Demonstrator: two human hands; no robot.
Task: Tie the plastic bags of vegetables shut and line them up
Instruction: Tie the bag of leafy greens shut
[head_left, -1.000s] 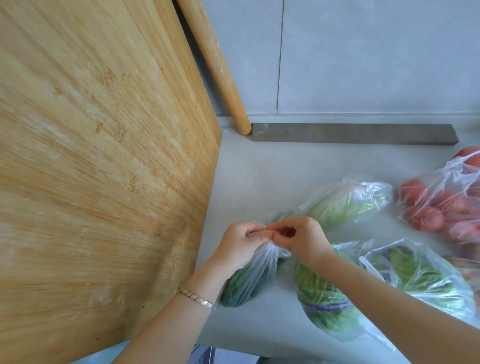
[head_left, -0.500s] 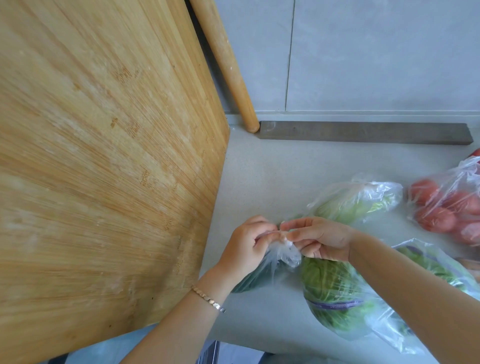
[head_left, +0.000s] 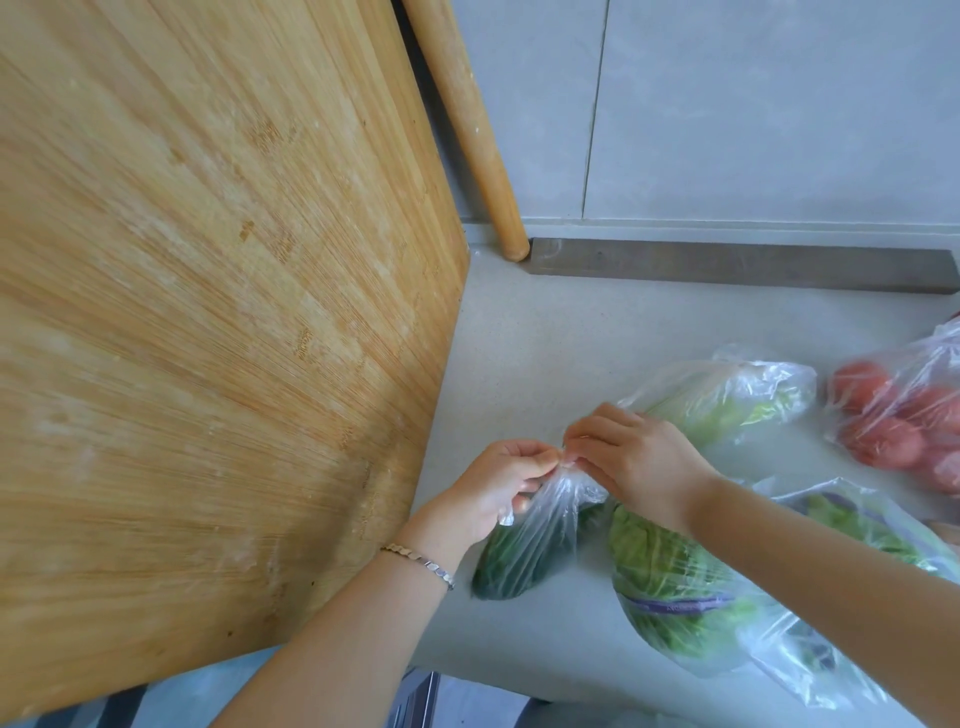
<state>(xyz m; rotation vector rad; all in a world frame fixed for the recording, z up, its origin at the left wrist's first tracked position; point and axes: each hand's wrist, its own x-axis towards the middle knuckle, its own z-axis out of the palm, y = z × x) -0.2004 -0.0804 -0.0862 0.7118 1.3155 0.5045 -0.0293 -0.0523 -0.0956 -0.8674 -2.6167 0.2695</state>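
A small clear bag of dark green vegetables (head_left: 524, 545) lies on the grey counter, its gathered neck pulled up. My left hand (head_left: 493, 488) and my right hand (head_left: 639, 457) both pinch that neck, fingertips meeting above the bag. To the right of it lies a bag of pale green lettuce (head_left: 670, 582) with a purple band. A second leafy bag (head_left: 737, 395) rests behind my right hand. Under my right forearm a third bag of greens (head_left: 872, 525) is partly hidden. A bag of red tomatoes (head_left: 898, 415) sits at the right edge.
A large bamboo cutting board (head_left: 208, 312) leans upright along the left, close to my left wrist. A wooden rolling pin (head_left: 467, 124) leans in the corner against the grey tiled wall. A dark metal strip (head_left: 727, 265) runs along the wall base. The counter's front edge (head_left: 519, 691) is near.
Both hands stay on the bag's neck; the right hand has turned from flat over the neck to pinching it from above, and the plastic is twisted tighter. The view has shifted slightly.
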